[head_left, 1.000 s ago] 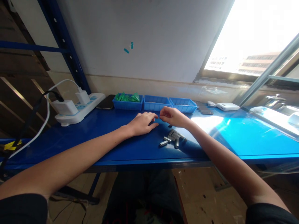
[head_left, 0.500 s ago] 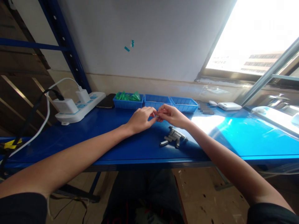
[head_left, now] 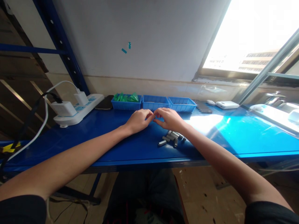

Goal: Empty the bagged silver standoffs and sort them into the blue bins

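Note:
My left hand (head_left: 139,120) and my right hand (head_left: 168,119) meet at the fingertips over the blue table (head_left: 130,149). Both have thumb and fingers pinched together. Whatever lies between the fingertips is too small and too hidden to make out. Just below my right hand, several short grey metal hex pieces (head_left: 171,137) lie in a loose pile, one of them (head_left: 162,143) a little apart at the left. My right wrist passes close by the pile's right end.
Behind my hands stand three blue bins: the left one (head_left: 126,105) with green packets, a middle one (head_left: 156,100) and a right one (head_left: 182,104). At the left are a dark phone (head_left: 104,102) and a white power strip (head_left: 79,112). A white box (head_left: 227,105) lies at the right.
My right hand's fingers have shifted and reach lower over the pile's upper end. The small pale piece glimpsed between the fingertips is now hidden. The whole view has moved slightly.

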A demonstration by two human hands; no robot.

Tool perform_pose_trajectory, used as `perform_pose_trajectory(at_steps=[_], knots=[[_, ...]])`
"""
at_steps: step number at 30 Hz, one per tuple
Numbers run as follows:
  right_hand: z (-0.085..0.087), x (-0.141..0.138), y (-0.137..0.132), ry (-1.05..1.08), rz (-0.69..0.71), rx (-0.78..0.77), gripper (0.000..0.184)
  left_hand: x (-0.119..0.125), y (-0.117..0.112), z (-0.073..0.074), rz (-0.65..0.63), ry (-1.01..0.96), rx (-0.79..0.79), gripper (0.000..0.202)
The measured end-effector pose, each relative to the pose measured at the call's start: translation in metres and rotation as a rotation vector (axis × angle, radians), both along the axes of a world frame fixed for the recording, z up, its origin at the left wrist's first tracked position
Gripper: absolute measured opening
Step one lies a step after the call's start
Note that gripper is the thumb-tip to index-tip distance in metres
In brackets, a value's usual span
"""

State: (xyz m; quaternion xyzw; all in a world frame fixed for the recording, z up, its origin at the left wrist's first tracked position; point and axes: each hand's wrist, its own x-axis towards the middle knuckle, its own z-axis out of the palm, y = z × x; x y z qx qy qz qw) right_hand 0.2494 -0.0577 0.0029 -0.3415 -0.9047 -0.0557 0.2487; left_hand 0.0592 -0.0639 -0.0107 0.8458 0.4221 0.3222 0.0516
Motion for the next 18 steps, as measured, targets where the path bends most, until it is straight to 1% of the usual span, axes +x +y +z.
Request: perform_pose_trajectory(at_steps=[3,5,8,9,10,12,13,14,15,16,17,18], knots=[[0.001,-0.003,-0.004,-0.005,-0.029,0.036,0.013,0.000,0.000,0.000,-0.001,-0.006,-0.006,0.038],[0.004,-0.003,-0.006,0.015,-0.026,0.050,0.015,0.000,0.000,0.001,0.001,-0.006,-0.015,0.040],[0.013,0.004,-0.003,0.116,-0.047,0.093,0.020,0.000,-0.002,0.002,0.002,0.011,-0.040,0.040],[0.017,0.009,0.000,0.167,-0.089,0.123,0.022,0.001,-0.003,0.002,-0.005,0.025,-0.049,0.039],[0.021,0.016,0.004,0.217,-0.159,0.159,0.024,0.001,-0.004,0.001,-0.017,0.045,-0.059,0.036],[0.026,0.032,0.015,0.276,-0.369,0.217,0.028,0.003,-0.005,0.001,-0.061,0.094,-0.075,0.032],[0.028,0.040,0.021,0.272,-0.485,0.221,0.029,0.003,-0.006,0.000,-0.089,0.118,-0.079,0.032],[0.029,0.049,0.026,0.249,-0.590,0.202,0.030,0.004,-0.007,-0.001,-0.116,0.141,-0.080,0.032],[0.029,0.056,0.030,0.211,-0.666,0.161,0.032,0.005,-0.007,-0.001,-0.139,0.163,-0.079,0.033],[0.029,0.063,0.032,0.160,-0.698,0.100,0.033,0.005,-0.008,-0.001,-0.156,0.182,-0.077,0.034],[0.029,0.067,0.032,0.102,-0.681,0.023,0.033,0.006,-0.009,-0.001,-0.166,0.198,-0.074,0.035],[0.030,0.070,0.030,0.040,-0.619,-0.070,0.032,0.006,-0.009,-0.002,-0.169,0.211,-0.074,0.035]])
